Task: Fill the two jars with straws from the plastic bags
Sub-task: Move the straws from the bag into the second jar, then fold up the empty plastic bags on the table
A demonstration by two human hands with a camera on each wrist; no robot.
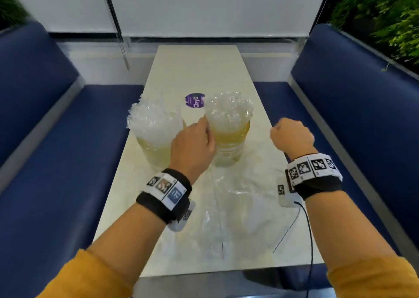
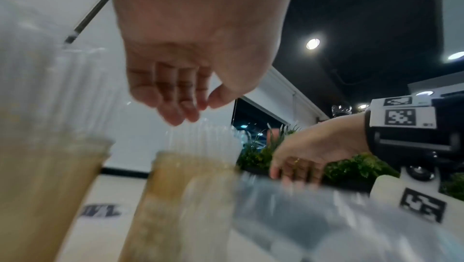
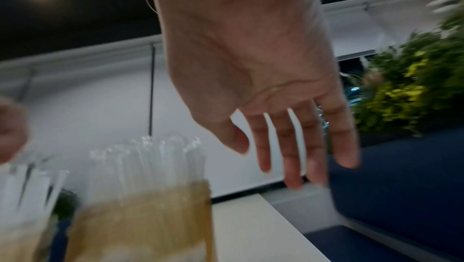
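Observation:
Two amber jars stand side by side mid-table, the left jar (image 1: 154, 152) and the right jar (image 1: 231, 148), each packed with clear-wrapped straws (image 1: 154, 120) that stick up above the rim. My left hand (image 1: 199, 138) hovers between the jars with loosely curled fingers (image 2: 180, 107) and holds nothing. My right hand (image 1: 290, 134) hangs above the table to the right of the right jar (image 3: 140, 222), its fingers (image 3: 288, 157) straight, relaxed and empty. Crumpled clear plastic bags (image 1: 229, 209) lie flat on the table in front of the jars, between my forearms.
A purple round sticker (image 1: 195, 100) sits on the pale table (image 1: 192, 66) behind the jars. Blue benches flank the table on the left (image 1: 68, 161) and right (image 1: 362, 116). Plants (image 1: 385, 14) stand behind the right bench. A black cable (image 1: 308, 229) hangs from my right wrist.

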